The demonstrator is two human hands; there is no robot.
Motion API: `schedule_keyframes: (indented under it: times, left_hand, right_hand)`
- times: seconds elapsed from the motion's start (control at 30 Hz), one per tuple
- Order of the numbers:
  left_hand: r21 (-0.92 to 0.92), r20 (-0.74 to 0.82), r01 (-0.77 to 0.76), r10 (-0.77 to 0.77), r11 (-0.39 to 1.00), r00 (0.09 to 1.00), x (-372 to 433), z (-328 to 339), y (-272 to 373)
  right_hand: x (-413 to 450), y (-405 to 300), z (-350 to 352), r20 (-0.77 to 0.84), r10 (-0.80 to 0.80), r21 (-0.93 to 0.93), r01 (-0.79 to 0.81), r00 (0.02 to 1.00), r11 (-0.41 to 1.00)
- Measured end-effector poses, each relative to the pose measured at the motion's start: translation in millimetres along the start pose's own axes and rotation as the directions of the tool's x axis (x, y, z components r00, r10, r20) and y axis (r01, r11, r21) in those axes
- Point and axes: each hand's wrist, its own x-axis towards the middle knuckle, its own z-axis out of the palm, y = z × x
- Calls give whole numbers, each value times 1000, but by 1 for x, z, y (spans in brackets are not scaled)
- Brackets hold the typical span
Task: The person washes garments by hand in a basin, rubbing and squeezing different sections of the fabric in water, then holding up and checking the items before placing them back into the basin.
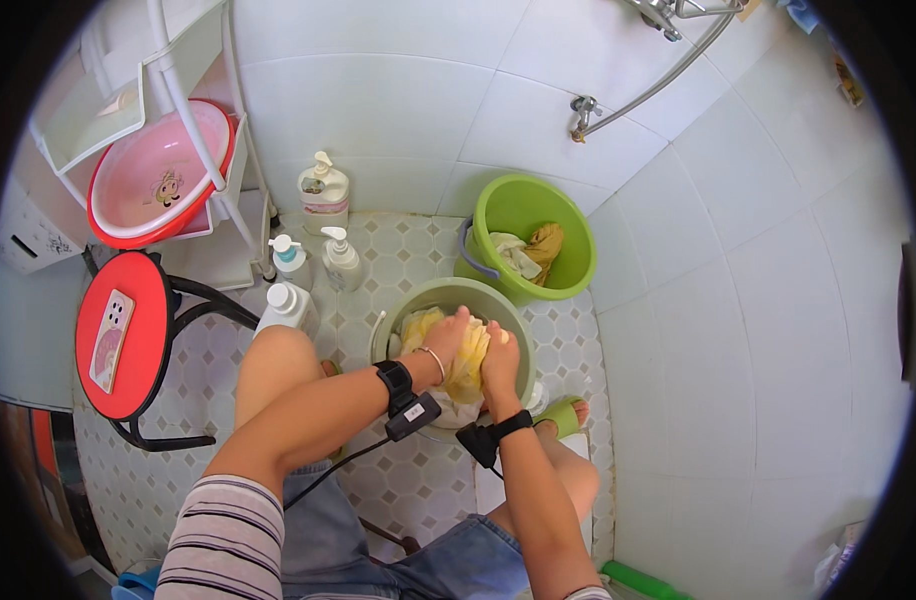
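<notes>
A grey-green bucket [528,330] stands on the tiled floor between my feet, with wet yellow and white cloth [469,360] in it. My left hand [447,341] grips the cloth from the left, over the bucket. Close beside it, my right hand [501,360] holds the same cloth, with a small pale yellow piece showing at its fingers; what that piece is I cannot tell. Both wrists wear black straps with small devices. Behind, touching or nearly so, a lime green bucket [584,247] holds a white cloth and a mustard brown cloth [544,251].
Several pump bottles [342,259] and a white capped bottle [289,307] stand left of the bucket. A red round stool [144,330] bears a phone [113,341]. Basins [162,176] lean in a white rack. Tiled walls rise ahead and right, with a tap [584,112] and hose.
</notes>
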Motion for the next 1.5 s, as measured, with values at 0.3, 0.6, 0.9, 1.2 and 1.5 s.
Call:
schedule_keyframes:
  times: [0.3,0.6,0.9,1.2,1.5]
  left_hand:
    - [-36,139,-367,368,929,919,-19,13,-8]
    - [-540,159,282,-233,793,960,-34,-5,25]
    - [237,311,-247,168,940,935,-40,-19,69]
    - [307,484,-314,136,899,864,-24,-54,93]
    - [-557,185,155,-60,816,981,13,-51,38]
  right_hand:
    - [-29,-29,12,71,-413,-321,413,908,852]
    - [-49,-44,22,151,-487,-393,504,860,769]
    - [3,-23,-41,84,-201,-232,216,976,949]
    - [11,-23,-52,681,-317,-427,710,660,560]
    - [31,10,-31,367,149,321,-276,918,906]
